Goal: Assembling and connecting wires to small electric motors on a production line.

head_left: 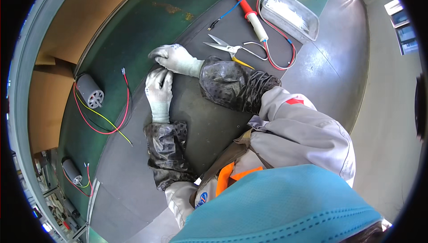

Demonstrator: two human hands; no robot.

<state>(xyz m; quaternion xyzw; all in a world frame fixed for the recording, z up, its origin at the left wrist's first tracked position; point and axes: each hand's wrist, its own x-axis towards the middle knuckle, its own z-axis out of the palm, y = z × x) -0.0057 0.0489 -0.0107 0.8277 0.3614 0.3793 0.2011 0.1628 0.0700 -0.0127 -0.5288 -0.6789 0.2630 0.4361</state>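
Note:
Both my hands wear white gloves and meet at the seam between the grey mat (125, 171) and the green surface (133, 33). My left hand (159, 87) points away from me, its fingers closed and bent downward. Against its fingertips lies my right hand (176, 59), curled with the thumb pressed to the fingers. What either hand holds, if anything, is hidden beneath the gloves. Nearest the right hand is a pair of scissors (227, 48), blades parted, with one white and one yellow handle. Left of my hands lies a grey cylindrical motor (90, 90) with red, black and yellow-green wires.
A second motor (71, 171) with wires lies nearer on the left. Beyond the scissors are a red-and-white probe (250, 15) on a red cable, a blue lead (232, 9) with a fork terminal, and a grey bin (314, 31) of white pieces. Cardboard (49, 105) stands behind the green surface.

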